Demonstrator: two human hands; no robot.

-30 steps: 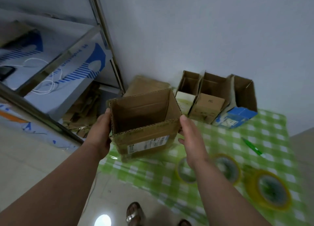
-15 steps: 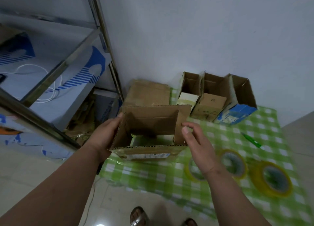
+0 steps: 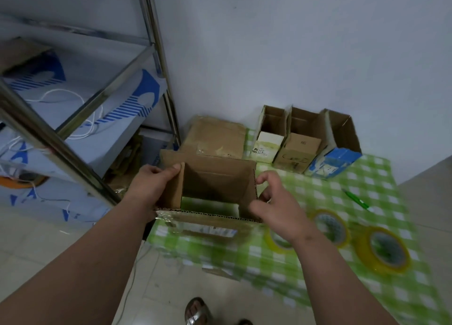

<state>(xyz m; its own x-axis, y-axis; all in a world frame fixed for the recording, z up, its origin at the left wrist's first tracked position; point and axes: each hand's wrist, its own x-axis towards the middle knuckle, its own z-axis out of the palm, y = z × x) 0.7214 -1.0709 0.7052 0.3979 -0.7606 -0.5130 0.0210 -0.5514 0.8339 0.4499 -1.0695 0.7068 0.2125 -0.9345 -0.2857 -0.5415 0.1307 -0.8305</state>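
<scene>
- Gripping the cardboard box (image 3: 215, 185) from both sides, the two hands hold it at the left end of the table (image 3: 367, 185), close to the near edge; the box is open at top and bottom, and the green checked cloth shows through it; whether it rests on the cloth or hangs just above cannot be told.
- Left hand (image 3: 154, 182): clamped on the left wall of the box, thumb on the inner face, fingers curled on the outside.
- Right hand (image 3: 274, 202): fingers curled round the upper edge of the right wall, thumb low against the same wall.
- Flattened cardboard (image 3: 217, 136): lies at the back left corner of the table, just behind the box.
- Three small cartons (image 3: 299, 148): stand side by side along the back edge, against the wall, their tops open.
- Green pen (image 3: 355, 199): lies near the right edge, well apart from the box.
- Three tape rolls (image 3: 382, 250): lie flat in a row along the near edge, right of the box; the leftmost is partly hidden by the right wrist.
- Metal rack (image 3: 156, 55): stands beside the left end of the table.
</scene>
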